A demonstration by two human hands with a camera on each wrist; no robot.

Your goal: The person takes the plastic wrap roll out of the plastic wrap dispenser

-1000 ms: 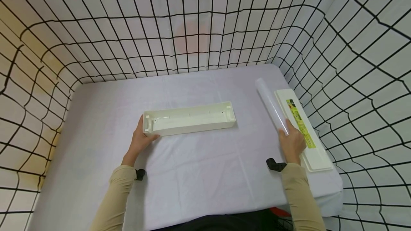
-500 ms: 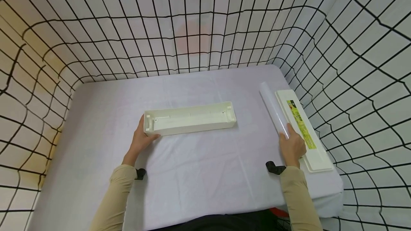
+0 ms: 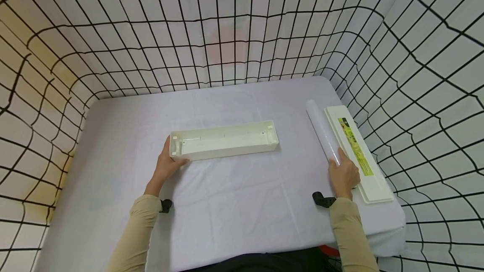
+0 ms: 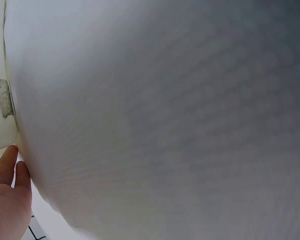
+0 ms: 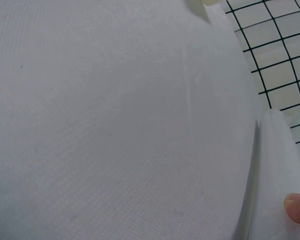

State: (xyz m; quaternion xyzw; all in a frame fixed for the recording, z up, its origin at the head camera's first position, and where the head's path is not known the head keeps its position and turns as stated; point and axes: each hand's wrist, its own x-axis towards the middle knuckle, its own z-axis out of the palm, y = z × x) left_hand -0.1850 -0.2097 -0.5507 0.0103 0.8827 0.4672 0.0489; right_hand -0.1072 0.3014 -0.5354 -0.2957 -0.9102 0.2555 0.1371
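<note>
The white roll (image 3: 324, 132) lies at three o'clock on the desk (image 3: 227, 205), long axis running twelve to five, touching the flat lid (image 3: 357, 152) beside it. The right hand (image 3: 343, 174) curls over its near end; it is not yet lifted. At nine o'clock, the left hand (image 3: 166, 165) grips the open cream tray (image 3: 224, 140), which lies crosswise and holds nothing.

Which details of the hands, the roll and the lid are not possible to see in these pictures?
- Near end of the clear roll: head view, hidden under the right hand.
- Print on the lid's label: head view, too small to read.
- Left hand fingers: head view, behind the tray's end; left wrist view, cut off by the edge.
- Right wrist view: only one fingertip shows.
</note>
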